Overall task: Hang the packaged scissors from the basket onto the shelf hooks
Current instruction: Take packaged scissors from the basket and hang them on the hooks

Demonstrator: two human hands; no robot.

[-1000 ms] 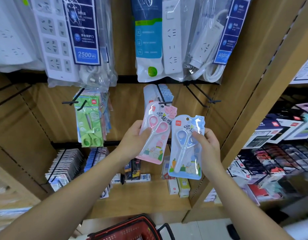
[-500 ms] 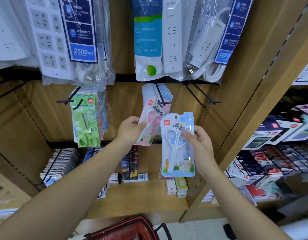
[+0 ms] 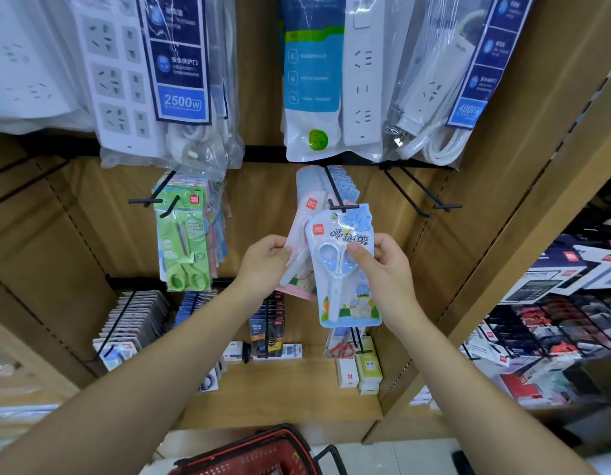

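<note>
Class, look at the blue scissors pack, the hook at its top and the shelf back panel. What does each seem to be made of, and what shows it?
Blue scissors pack: glossy plastic film, probably; light glints off its printed front. Hook: thin black metal wire, likely painted; slim, straight and dark. Shelf back panel: matt wood-look board, perhaps laminate; even pale brown, no shine.

Right hand point(image 3: 386, 270) raised blue scissors pack point(image 3: 348, 299) to hook tip point(image 3: 343, 208), now overlapping pink pack point(image 3: 303, 222).
</note>
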